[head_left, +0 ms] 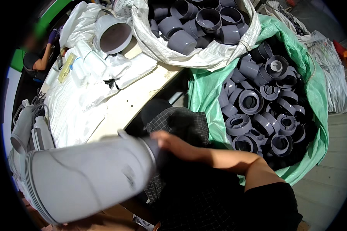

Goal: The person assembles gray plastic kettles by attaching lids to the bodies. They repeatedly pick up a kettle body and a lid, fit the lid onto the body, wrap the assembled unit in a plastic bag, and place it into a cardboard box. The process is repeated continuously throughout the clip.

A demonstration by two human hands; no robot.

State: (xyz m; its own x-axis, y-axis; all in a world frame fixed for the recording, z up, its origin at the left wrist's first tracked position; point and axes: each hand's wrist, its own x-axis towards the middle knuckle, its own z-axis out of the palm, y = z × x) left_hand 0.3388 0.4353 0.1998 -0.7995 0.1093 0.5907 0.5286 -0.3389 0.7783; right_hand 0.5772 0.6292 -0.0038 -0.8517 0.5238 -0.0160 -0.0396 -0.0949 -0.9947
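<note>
A large grey plastic cylinder [88,177] lies tilted across the lower left, in front of my body. Ridges ring its wide left end, and a dark scuff marks its side. My right hand [169,143] is closed on the narrower right end, slightly blurred. Under the cylinder's lower left part, only a bit of my left hand [98,222] shows. It seems to support the cylinder from below, its fingers mostly hidden.
A pale table [121,109] carries white plastic bags and a grey pail-shaped piece [113,34]. Grey fittings fill a white sack [162,52] and a green sack [204,90]. At far left are a spray bottle [42,133] and another person [36,61].
</note>
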